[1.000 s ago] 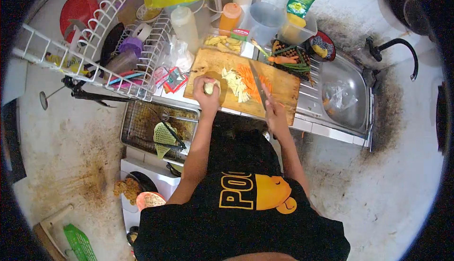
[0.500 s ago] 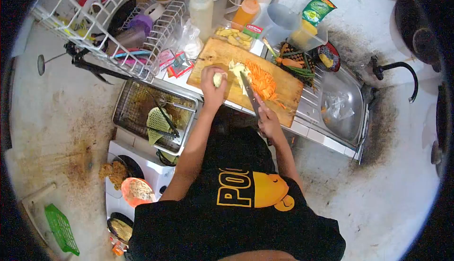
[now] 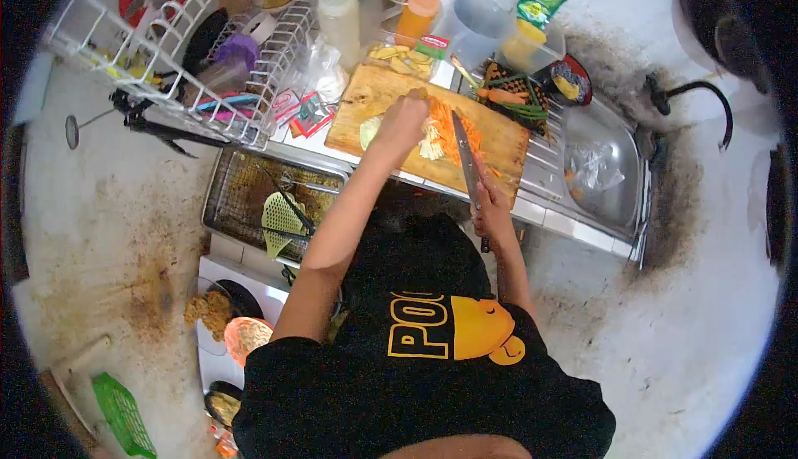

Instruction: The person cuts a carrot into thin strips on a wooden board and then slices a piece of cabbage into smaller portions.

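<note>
A wooden cutting board lies on the tiled counter. Shredded carrot and pale shreds are heaped at its middle. My left hand is over the board, fingers drawn together at the edge of the heap; anything between them is hidden. Beside its wrist, to the left, a pale green piece rests on the wood. My right hand grips a knife at the board's near edge, its blade pointing up and away across the carrot shreds.
Right of the board are a steel sink and a black faucet. Behind it stand bottles and a tray of yellow pieces. A dish rack is at upper left, a fryer basin below it.
My left hand has moved right and up toward the heap, and the pale green piece it held lies on the board. My right hand and the knife have shifted slightly right, away from the pale shreds.
</note>
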The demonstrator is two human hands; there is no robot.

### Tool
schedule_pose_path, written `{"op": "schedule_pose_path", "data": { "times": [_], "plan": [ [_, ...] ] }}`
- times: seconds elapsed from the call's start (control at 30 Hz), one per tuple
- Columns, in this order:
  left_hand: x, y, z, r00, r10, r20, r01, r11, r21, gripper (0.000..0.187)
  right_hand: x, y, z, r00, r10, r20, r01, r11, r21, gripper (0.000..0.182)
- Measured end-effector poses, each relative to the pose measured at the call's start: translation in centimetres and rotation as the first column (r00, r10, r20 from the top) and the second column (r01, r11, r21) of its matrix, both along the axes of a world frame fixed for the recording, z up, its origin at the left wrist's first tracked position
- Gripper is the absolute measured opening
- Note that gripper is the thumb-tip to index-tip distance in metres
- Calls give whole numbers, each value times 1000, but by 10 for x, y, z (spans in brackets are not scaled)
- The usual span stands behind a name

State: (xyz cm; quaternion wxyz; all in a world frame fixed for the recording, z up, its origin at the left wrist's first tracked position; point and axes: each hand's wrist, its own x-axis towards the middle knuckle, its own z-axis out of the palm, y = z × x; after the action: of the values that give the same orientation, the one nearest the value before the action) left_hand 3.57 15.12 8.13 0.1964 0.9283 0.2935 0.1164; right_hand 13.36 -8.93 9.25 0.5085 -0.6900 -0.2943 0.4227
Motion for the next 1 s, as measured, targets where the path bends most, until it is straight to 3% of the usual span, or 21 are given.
{"op": "schedule_pose_path", "data": {
  "times": [0.07,0.1,0.13,0.17,0.2,0.27,0.33,0.37,0.53,0.6,0.63,0.73,0.8,0.83,0.87,0.9,0.97,1.0],
  "plan": [
    [-2,7,5,998,0,66,8,991,-131,31,0,-8,-6,999,-1,35,-1,999,52,48],
    [-4,13,-3,982,-39,185,40,999,-2,24,-1,-10,-6,1000,-22,-11,22,999,33,49],
    [-6,14,5,983,-68,169,68,998,5,24,-3,-12,-7,997,-44,-59,45,999,16,51],
    [-7,17,14,984,-28,177,53,989,-136,21,1,-17,-8,987,-72,-143,55,992,-117,50],
    [-8,19,20,984,13,176,36,961,-275,18,-1,-18,-8,982,-99,-159,83,991,-110,50],
    [-10,26,17,979,-47,198,104,953,-284,21,-4,-19,-4,991,-114,-63,106,988,-115,48],
    [-14,31,15,958,-97,270,184,929,-320,27,-7,-21,5,981,-137,-136,128,989,-69,47],
    [-16,33,14,962,-81,262,174,918,-355,36,-7,-21,0,985,-130,-113,127,991,-34,46],
    [-34,36,19,939,14,343,114,930,-349,41,-3,-30,-23,983,-138,-118,138,990,-7,46],
    [-43,31,29,946,150,288,-49,943,-330,42,3,-33,-39,992,-101,81,95,992,80,45],
    [-47,23,40,948,108,299,-36,971,-237,45,6,-33,-31,992,-99,81,92,992,86,45],
    [-58,-5,48,922,197,333,-148,975,-167,46,7,-42,-19,983,43,180,-40,999,-24,44],
    [-66,-12,42,934,221,281,-190,973,-134,47,10,-46,-28,777,232,585,-277,961,-13,43],
    [-71,-12,24,916,260,306,-238,965,-107,47,9,-41,9,875,369,313,-271,909,-316,44],
    [-77,-11,2,895,303,329,-292,953,-83,47,10,-40,8,867,383,318,-284,906,-315,44],
    [-81,-8,-27,862,301,408,-234,950,-205,46,12,-40,8,862,373,342,-271,911,-311,44],
    [-79,-24,-31,816,372,442,-277,923,-265,45,17,-36,5,850,379,366,-273,911,-310,44],
    [-76,-32,-32,775,419,473,-292,901,-321,44,21,-32,2,811,360,461,-262,928,-264,43]
  ]
}}
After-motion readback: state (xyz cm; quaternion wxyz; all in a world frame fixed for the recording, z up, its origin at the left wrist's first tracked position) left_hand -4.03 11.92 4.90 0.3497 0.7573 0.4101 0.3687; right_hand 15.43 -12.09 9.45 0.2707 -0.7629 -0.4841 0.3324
